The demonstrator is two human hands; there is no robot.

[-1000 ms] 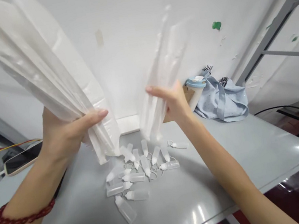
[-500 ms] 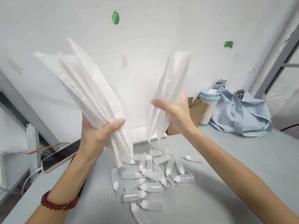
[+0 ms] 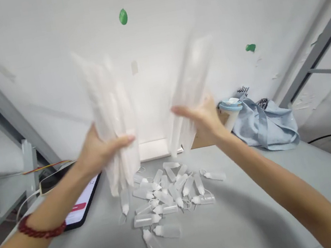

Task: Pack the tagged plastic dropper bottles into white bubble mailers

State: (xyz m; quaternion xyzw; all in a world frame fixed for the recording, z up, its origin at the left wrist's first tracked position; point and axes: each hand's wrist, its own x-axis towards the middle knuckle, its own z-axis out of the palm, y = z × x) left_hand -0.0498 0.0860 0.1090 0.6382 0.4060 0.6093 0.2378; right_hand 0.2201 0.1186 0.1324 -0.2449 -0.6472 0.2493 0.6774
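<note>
My left hand (image 3: 101, 150) is closed round a bunch of whitish translucent plastic bags (image 3: 110, 108), its thumb pressed across their front. In my right hand (image 3: 203, 117) is a second, slimmer bunch of translucent plastic bags (image 3: 188, 81), pinched under the thumb. Both bunches stand roughly upright above the table and are smeared by motion. Below and between the hands, several small clear plastic dropper bottles (image 3: 165, 196) with white tips lie in a loose pile. The fingers behind the bags are hidden.
On the grey table (image 3: 211, 235), a phone (image 3: 53, 180) and a lit-screen device (image 3: 85, 202) lie at the left. Beyond my right hand are a cardboard box (image 3: 200, 141), a blue-lidded cup (image 3: 230, 110) and a light-blue cloth bag (image 3: 268, 127). A white wall (image 3: 160, 22) stands behind.
The left bunch has turned more upright and its bags have drawn together. My right hand has shifted slightly right with its bags. The lit screen now shows beside my left forearm.
</note>
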